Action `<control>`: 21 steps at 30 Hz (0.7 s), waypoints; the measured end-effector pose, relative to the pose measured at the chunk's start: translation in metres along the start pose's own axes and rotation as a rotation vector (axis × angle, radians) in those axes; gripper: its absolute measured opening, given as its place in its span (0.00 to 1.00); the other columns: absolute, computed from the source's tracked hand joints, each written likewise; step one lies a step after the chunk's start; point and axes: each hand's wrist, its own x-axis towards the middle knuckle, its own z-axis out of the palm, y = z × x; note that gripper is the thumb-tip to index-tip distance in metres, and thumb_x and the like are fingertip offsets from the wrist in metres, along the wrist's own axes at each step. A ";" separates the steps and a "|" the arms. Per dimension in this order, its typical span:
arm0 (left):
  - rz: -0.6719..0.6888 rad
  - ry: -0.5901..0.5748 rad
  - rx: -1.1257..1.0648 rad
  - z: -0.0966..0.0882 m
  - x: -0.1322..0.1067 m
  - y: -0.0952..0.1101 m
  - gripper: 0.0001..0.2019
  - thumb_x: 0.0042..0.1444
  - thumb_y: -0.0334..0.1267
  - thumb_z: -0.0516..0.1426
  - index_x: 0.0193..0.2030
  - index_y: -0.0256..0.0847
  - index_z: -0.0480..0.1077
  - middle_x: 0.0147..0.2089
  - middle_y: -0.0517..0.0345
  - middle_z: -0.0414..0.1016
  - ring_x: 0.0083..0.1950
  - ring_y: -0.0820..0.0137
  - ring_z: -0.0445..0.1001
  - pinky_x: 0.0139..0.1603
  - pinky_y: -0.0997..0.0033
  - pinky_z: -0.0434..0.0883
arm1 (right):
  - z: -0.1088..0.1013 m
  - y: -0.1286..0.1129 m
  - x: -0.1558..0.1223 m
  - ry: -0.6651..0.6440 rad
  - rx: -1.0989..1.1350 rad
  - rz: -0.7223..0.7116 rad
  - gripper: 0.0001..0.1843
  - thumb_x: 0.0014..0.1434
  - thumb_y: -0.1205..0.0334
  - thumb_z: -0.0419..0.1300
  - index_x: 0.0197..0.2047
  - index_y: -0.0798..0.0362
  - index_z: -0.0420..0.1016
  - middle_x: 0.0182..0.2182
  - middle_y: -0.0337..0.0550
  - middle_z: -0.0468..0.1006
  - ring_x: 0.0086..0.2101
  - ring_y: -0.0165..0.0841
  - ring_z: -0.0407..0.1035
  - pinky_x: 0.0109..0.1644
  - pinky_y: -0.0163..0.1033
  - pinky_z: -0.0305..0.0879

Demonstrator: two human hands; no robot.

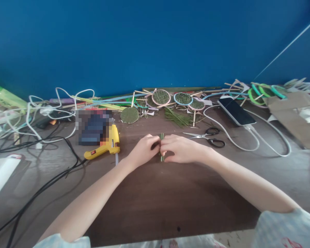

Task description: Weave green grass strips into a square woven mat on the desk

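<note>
Close together at the middle of the dark brown table, both my hands are closed round a small bundle of narrow green strips (162,159), which look like dried leaf or grass. My left hand (145,148) pinches the bundle from its left side. From the right, my right hand (180,148) grips the same strips, its thumb and fingers bent over them. The bundle stands out a little above and below my fingers; its middle is hidden. Beyond my hands lies a loose pile of similar green strips (178,117).
A yellow glue gun (103,150) lies left, its black cord (51,182) running forward. Black-handled scissors (209,136) rest right, beside a phone (237,112) with a white cable. Round green pieces, some ringed (161,97), crowd the blue wall. Cardboard (297,120) sits far right.
</note>
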 end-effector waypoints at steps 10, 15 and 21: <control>0.011 0.021 0.000 0.003 0.000 -0.004 0.05 0.54 0.29 0.51 0.32 0.39 0.68 0.31 0.58 0.70 0.36 0.70 0.69 0.39 0.72 0.65 | 0.007 -0.005 0.002 -0.025 -0.284 -0.074 0.05 0.55 0.63 0.58 0.34 0.55 0.73 0.33 0.44 0.76 0.41 0.36 0.67 0.44 0.40 0.59; 0.000 0.017 -0.008 0.003 0.000 -0.005 0.06 0.53 0.28 0.51 0.33 0.39 0.68 0.31 0.58 0.70 0.37 0.70 0.69 0.39 0.72 0.66 | 0.001 -0.018 0.008 -0.112 -0.350 0.007 0.06 0.53 0.65 0.59 0.35 0.57 0.75 0.35 0.47 0.77 0.41 0.39 0.69 0.44 0.42 0.60; -0.003 0.006 0.000 0.002 0.000 -0.004 0.06 0.53 0.28 0.52 0.32 0.39 0.68 0.31 0.58 0.70 0.37 0.69 0.69 0.39 0.72 0.65 | -0.002 -0.021 0.010 -0.138 -0.349 0.045 0.06 0.53 0.66 0.58 0.33 0.56 0.76 0.34 0.47 0.78 0.40 0.39 0.70 0.43 0.41 0.61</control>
